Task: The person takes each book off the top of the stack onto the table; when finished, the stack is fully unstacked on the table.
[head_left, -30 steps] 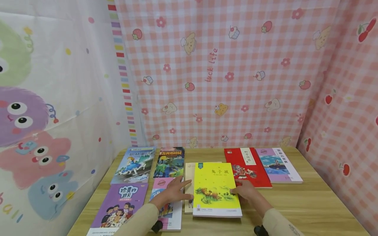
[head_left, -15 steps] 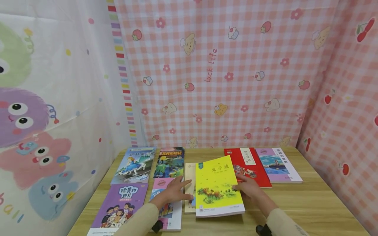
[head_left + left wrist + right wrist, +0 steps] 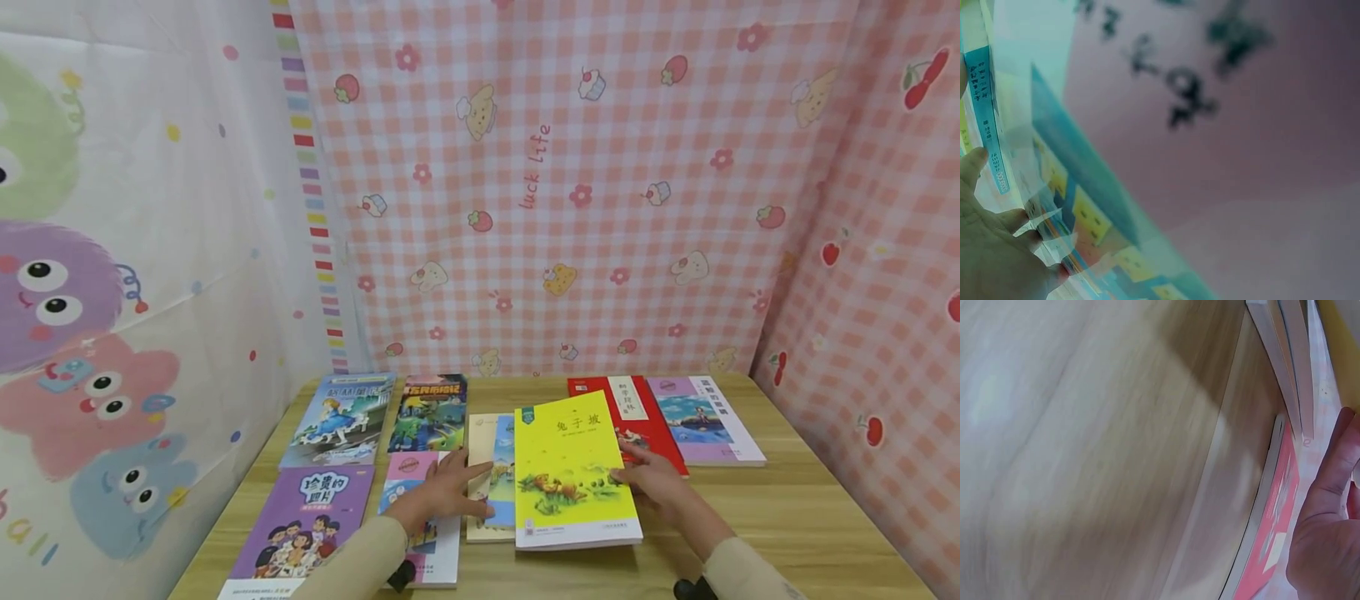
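In the head view, my right hand (image 3: 660, 486) grips a yellow picture book (image 3: 573, 475) by its right edge, thumb on the cover. The book is raised and tilted over the table, partly covering a blue-covered book (image 3: 502, 475) and a red book (image 3: 633, 408). Beneath the blue one lies a beige book (image 3: 481, 437). My left hand (image 3: 442, 496) is spread at the left edge of these stacked books, over a pink-and-blue book (image 3: 438, 550). The left wrist view shows left fingers (image 3: 972, 169) beside book edges; in the right wrist view my thumb meets the yellow cover (image 3: 1344, 356).
On the wooden table (image 3: 780, 533), a blue fairy-tale book (image 3: 337, 421), a purple book (image 3: 307, 517) and a dark green book (image 3: 429, 412) lie on the left. A pale book with a sea picture (image 3: 705, 421) lies back right. Curtains (image 3: 547, 250) stand behind and beside the table.
My right hand has lifted the yellow book, tilted it and shifted it to the right, uncovering the blue-covered book beneath. The left hand has stayed nearly in place.
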The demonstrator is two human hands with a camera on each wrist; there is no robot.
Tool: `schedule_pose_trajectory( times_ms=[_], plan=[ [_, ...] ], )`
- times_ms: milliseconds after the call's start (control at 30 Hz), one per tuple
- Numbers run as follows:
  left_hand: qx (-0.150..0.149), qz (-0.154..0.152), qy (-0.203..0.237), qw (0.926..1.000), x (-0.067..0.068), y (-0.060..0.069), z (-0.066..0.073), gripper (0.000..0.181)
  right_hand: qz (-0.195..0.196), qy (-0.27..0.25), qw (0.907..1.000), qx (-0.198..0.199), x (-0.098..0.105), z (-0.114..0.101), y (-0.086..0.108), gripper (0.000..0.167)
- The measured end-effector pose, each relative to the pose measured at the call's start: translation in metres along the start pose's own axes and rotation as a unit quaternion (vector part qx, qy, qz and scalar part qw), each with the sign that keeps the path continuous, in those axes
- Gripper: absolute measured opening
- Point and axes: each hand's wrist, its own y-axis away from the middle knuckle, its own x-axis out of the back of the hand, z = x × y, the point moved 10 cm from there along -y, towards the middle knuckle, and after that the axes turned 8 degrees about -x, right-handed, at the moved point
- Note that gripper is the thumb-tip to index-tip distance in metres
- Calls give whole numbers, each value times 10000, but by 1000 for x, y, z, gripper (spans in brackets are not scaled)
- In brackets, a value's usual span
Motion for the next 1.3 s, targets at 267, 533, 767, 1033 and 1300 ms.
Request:
schedule_pose_trajectory(
  times_ms=[267,533,767,1033,1300],
  plan=[
    [-43,-161,99,9998,-2,0,2,79,-109,45,9999,3,14,1,2,72],
    [-76,-364,36,9993,-5,1,3,80,-116,-18,9999,-5,29,-1,4,73],
    [-43,-421,-56,9991,-5,4,4,79,-105,80,9999,-2,46,-4,9,76],
    [-158,-383,-353,9985,-3,1,9,79,-242,192,9995,52,69,-6,15,79],
    [-126,-377,-298,9988,-5,1,7,78,-409,214,9989,84,86,-1,20,77]
  ],
)
